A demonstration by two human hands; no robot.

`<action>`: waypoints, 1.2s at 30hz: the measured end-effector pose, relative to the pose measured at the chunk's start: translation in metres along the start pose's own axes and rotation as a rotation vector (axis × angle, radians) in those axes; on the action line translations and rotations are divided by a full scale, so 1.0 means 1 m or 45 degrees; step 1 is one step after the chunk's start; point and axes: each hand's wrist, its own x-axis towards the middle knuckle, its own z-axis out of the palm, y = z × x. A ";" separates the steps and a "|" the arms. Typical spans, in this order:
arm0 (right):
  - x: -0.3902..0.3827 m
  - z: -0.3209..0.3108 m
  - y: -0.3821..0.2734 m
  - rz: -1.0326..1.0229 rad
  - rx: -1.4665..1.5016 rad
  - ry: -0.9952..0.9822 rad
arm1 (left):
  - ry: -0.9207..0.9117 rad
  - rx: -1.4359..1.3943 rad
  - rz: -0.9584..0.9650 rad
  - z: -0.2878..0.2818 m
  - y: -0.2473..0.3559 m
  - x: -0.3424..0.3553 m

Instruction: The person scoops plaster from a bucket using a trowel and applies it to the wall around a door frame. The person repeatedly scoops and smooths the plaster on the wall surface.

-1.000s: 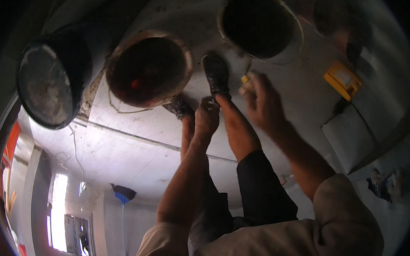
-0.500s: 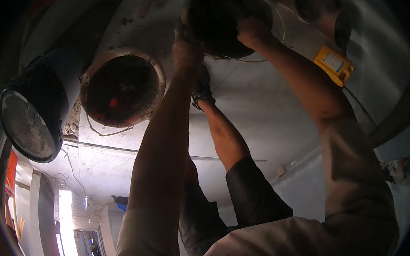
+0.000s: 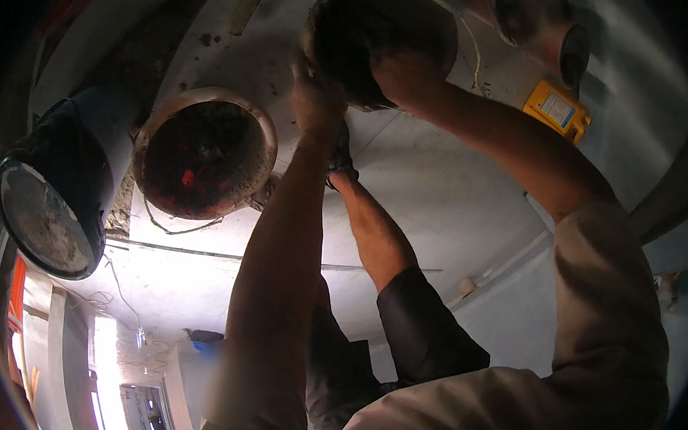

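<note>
A large dark bucket (image 3: 451, 39) is at the top of the view, its inside in deep shadow. My left hand (image 3: 317, 102) is closed on the left side of its rim. My right hand (image 3: 408, 75) reaches over the near rim into the bucket. It looks curled like a fist, but the fingertips and whatever they hold are lost in the dark. A pale cord-like handle (image 3: 474, 53) hangs at the bucket's right side. Left of my left arm stands a second round bucket (image 3: 268, 133), with dark contents and a small red patch inside.
At the far left is a tall dark bucket (image 3: 104, 163) with a whitish crusted end. A yellow plastic container (image 3: 556, 109) with a label sits to the right. Reddish pipe-like cylinders (image 3: 574, 51) are beyond it. My foot (image 3: 342, 156) is close below the bucket. A thin strip (image 3: 181, 252) crosses the floor.
My right hand has moved left and slightly nearer inside the bucket, with its elbow swung outward. The cord handle has shifted. My left hand still grips the rim.
</note>
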 end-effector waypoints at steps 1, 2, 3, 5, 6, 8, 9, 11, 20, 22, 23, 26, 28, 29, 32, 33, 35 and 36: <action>-0.004 -0.005 -0.002 0.131 0.128 -0.120 | 0.003 -0.015 -0.038 0.001 -0.002 -0.006; -0.008 -0.012 0.002 0.265 0.254 -0.239 | 0.009 -0.033 -0.073 0.000 -0.001 -0.012; -0.013 -0.017 0.007 0.398 0.379 -0.359 | 0.007 -0.066 -0.073 0.000 0.000 -0.018; -0.038 -0.015 0.034 0.409 0.309 -0.115 | -0.003 -0.078 -0.073 -0.001 0.009 -0.022; -0.044 -0.013 0.041 0.411 0.276 0.006 | -0.006 -0.049 -0.080 -0.002 0.010 -0.024; -0.039 -0.011 0.049 0.495 0.330 0.081 | -0.017 -0.030 -0.098 0.000 0.014 -0.029; -0.034 -0.008 0.053 0.535 0.358 0.120 | -0.013 -0.033 -0.109 -0.001 0.015 -0.031; -0.019 0.008 0.049 0.279 0.106 -0.244 | -0.033 -0.043 -0.093 0.003 0.022 -0.032; -0.063 -0.022 0.030 0.429 0.080 -0.196 | 0.013 -0.019 -0.123 0.000 0.016 -0.041; -0.054 -0.015 0.035 0.377 0.070 -0.119 | 0.032 -0.043 -0.091 0.001 0.015 -0.045; -0.043 -0.008 0.041 0.369 0.136 -0.165 | 0.046 -0.046 -0.074 0.004 0.014 -0.045; -0.025 0.012 0.045 0.271 0.312 -0.138 | 0.057 -0.018 -0.061 0.005 0.014 -0.048; -0.017 0.032 0.051 0.106 0.337 -0.199 | 0.009 0.035 -0.078 0.000 0.016 -0.048; -0.014 0.044 0.059 -0.018 0.302 -0.296 | 0.014 -0.004 -0.080 -0.001 0.007 -0.043; -0.015 0.085 0.049 -0.220 0.259 -0.193 | 0.010 -0.133 -0.053 0.005 -0.002 -0.033; -0.017 0.094 0.048 -0.154 0.354 -0.178 | -0.003 -0.181 -0.014 0.008 0.000 -0.032; -0.017 0.089 0.038 0.065 0.656 -0.224 | -0.008 -0.165 -0.021 0.005 -0.002 -0.035; -0.015 0.080 0.026 0.202 0.860 -0.263 | 0.000 -0.110 -0.055 0.003 -0.005 -0.034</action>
